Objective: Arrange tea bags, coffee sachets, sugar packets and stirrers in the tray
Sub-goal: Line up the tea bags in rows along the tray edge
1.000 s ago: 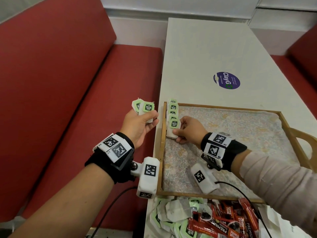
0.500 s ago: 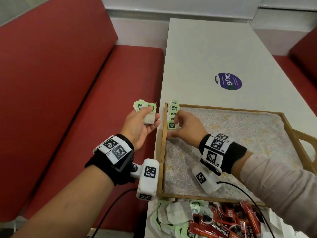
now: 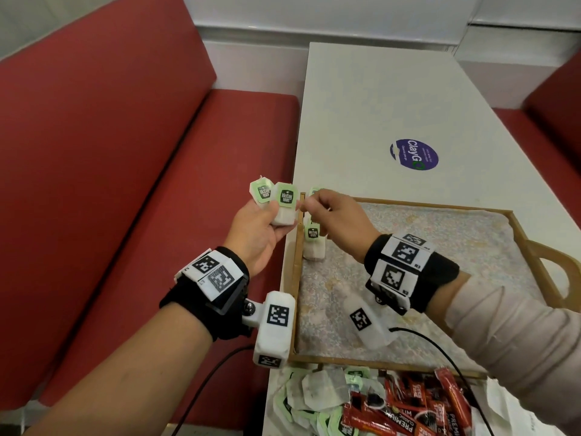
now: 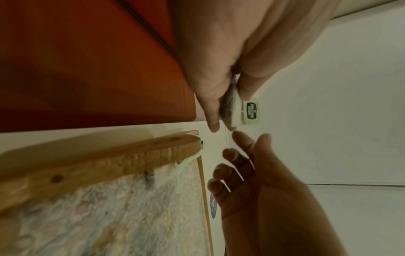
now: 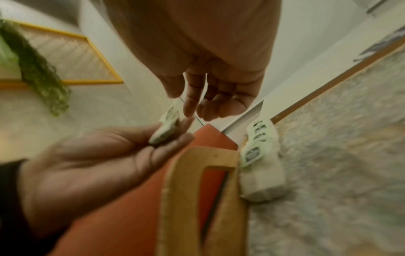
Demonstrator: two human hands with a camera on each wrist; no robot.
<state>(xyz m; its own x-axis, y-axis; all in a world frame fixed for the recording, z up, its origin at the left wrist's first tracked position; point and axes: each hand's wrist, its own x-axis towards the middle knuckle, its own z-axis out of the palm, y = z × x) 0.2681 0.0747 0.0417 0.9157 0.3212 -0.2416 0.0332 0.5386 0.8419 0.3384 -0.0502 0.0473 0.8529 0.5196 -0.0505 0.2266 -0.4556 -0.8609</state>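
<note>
1. The left hand [image 3: 261, 234] is held beside the left rail of the tray [image 3: 408, 204], out over the red bench [image 3: 125, 184]. Its fingers are curled round a small fan of tea bags [image 3: 284, 204], green tags up.
2. The right hand [image 3: 338, 220] reaches across the tray's far-left corner towards that fan. In the wrist views its fingers [image 5: 190, 104] are loosely spread and hold nothing; the fingertips are just beside the nearest held bag, and whether they touch it cannot be told.
3. A row of tea bags [image 3: 314, 243] already stands overlapped along the left inner edge of the tray, on its patterned cloth liner.
4. More tea bags [image 3: 317, 394] and red coffee sachets [image 3: 418, 407] lie heaped on the table [image 3: 361, 99] at the tray's near edge. No sugar packets or stirrers can be made out.
5. Handling, as a judgement: the tea bags look light, soft and easily crushed, with a loose tag on a thread. The best hold is likely a light pinch on the top of the pouch or on the stiff tag, one bag at a time, so the fan does not slip apart.
6. Change since the earlier frames: a second ago the right hand was down on the row in the tray, pressing a bag into place. It has since lifted off the row and swung left to the held fan. The left hand has stayed in much the same spot with the same bags.
</note>
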